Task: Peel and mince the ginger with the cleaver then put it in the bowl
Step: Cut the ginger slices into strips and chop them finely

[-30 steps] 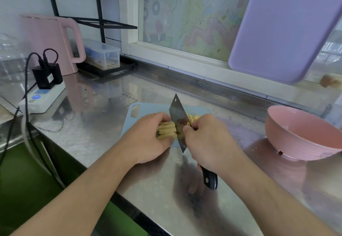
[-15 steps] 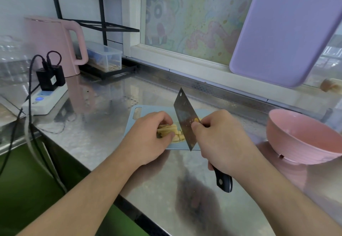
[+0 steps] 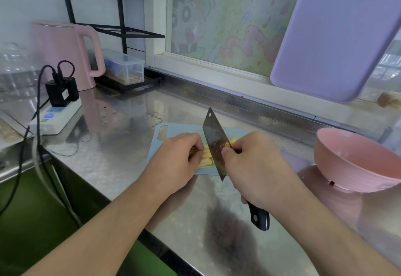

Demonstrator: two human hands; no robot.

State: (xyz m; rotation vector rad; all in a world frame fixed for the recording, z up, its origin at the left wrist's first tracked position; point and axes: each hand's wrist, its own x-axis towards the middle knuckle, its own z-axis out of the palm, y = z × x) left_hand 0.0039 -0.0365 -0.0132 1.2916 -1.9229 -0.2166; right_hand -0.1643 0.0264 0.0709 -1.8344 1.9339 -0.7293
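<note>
Pale yellow ginger strips (image 3: 206, 157) lie bunched on a small light-blue cutting board (image 3: 173, 130) in the middle of the steel counter. My left hand (image 3: 175, 163) holds the bunch down with curled fingers. My right hand (image 3: 256, 165) grips the cleaver (image 3: 214, 143) by its black handle, thumb against the blade. The blade stands upright just right of my left fingers, with bits of ginger stuck to it. More cut ginger (image 3: 234, 140) shows behind the blade. A pink bowl (image 3: 355, 160) sits to the right.
At the back left stand a pink kettle (image 3: 65, 54), a white power strip (image 3: 56, 115) with black plugs and trailing cables, and a clear box (image 3: 123, 67) on a black rack. A purple board (image 3: 338, 33) leans on the window sill. The counter's front edge runs diagonally below my arms.
The cleaver rose off the ginger half a second ago and has come back down onto the strips. My left hand has stayed on the bunch.
</note>
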